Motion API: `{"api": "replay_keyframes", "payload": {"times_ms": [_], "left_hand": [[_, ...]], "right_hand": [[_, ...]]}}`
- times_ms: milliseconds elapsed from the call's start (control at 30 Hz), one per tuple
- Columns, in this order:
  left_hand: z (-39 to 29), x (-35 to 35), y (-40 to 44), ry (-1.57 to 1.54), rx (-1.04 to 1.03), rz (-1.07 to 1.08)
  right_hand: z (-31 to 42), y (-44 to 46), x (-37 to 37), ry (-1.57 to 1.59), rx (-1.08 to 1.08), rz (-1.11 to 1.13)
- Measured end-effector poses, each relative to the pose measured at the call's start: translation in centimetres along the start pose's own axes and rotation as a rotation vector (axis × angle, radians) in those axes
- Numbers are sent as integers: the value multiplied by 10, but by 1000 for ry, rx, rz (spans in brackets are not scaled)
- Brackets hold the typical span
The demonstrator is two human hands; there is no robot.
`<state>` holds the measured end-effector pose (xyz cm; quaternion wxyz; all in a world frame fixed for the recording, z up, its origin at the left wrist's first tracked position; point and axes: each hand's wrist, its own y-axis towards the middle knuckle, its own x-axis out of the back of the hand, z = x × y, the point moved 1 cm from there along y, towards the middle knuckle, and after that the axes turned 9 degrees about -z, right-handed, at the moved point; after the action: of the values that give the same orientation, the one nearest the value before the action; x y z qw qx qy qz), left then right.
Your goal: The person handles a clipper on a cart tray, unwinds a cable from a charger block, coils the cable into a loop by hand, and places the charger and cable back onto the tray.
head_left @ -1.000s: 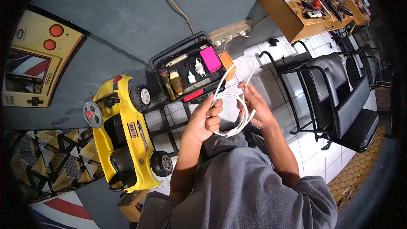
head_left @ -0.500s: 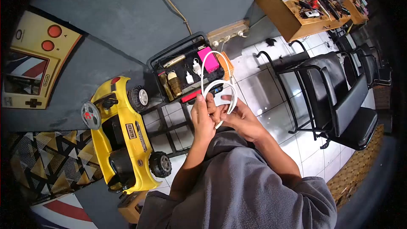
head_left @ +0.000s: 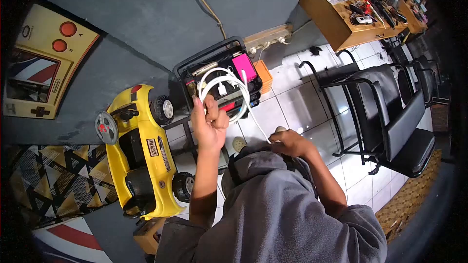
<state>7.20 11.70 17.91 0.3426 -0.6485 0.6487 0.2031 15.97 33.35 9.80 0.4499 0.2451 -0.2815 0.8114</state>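
A white cable (head_left: 206,86) hangs in loose loops from my left hand (head_left: 210,125), whose fingers are closed around one side of the coil. One strand runs down to the right into my right hand (head_left: 293,143), which pinches it near my lap. Behind the loops stands a black tray cart (head_left: 178,71). On it are a pink box (head_left: 244,67), a white charger plug (head_left: 222,89) and a red item (head_left: 228,106), partly covered by the cable.
A yellow toy car (head_left: 152,178) stands at my left, close to the cart. An orange basket (head_left: 263,75) sits behind the cart, near a wall socket strip (head_left: 268,42). Black chairs (head_left: 404,117) and a cluttered wooden desk (head_left: 324,12) are on the right.
My hands have moved apart, the left one up and left with the coil, the right one down and right. A strand of cable now stretches between them.
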Motion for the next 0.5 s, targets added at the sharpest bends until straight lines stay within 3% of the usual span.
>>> {"api": "replay_keyframes", "payload": {"times_ms": [33, 100, 167, 200, 333, 433, 500], "left_hand": [[3, 1, -2, -79, 71, 55], [12, 5, -8, -99, 112, 104], [27, 6, -15, -209, 198, 183], [34, 3, -20, -182, 210, 157], [44, 1, -17, -32, 307, 262], [24, 6, -13, 193, 418, 206], [19, 9, -11, 197, 445, 280]], "right_hand": [[2, 1, 4, 1, 1, -2], [16, -1, 20, 311, 125, -276], [37, 6, 32, 1004, 185, -319], [49, 12, 32, 1152, 239, -437], [69, 21, 49, 959, 38, -607], [62, 18, 50, 846, -64, -557], [70, 14, 49, 877, -79, -587]]}}
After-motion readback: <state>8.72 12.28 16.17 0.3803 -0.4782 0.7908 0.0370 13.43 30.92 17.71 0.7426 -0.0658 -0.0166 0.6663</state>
